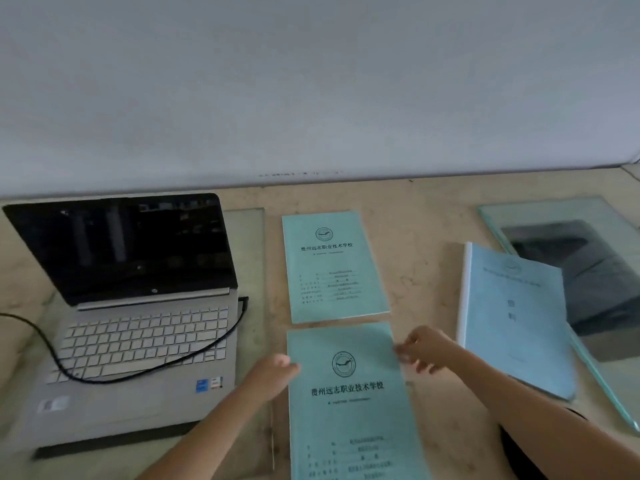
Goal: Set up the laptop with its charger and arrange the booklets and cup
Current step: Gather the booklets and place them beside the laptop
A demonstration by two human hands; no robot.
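Note:
An open silver laptop (138, 344) with a dark screen sits at the left. A black charger cable (194, 356) runs across its keyboard to a plug (244, 301) at its right side. Two teal booklets lie in the middle, the far one (332, 268) just above the near one (349, 410). My left hand (273, 374) touches the near booklet's left edge with its fingertips. My right hand (424, 348) pinches that booklet's right edge near the top corner. A light blue booklet (512, 320) lies at the right. No cup is in view.
The beige table (433, 216) runs back to a grey wall. One glass pane (249, 237) lies under the laptop. Another glass pane (568, 244) at the right lies partly under the blue booklet.

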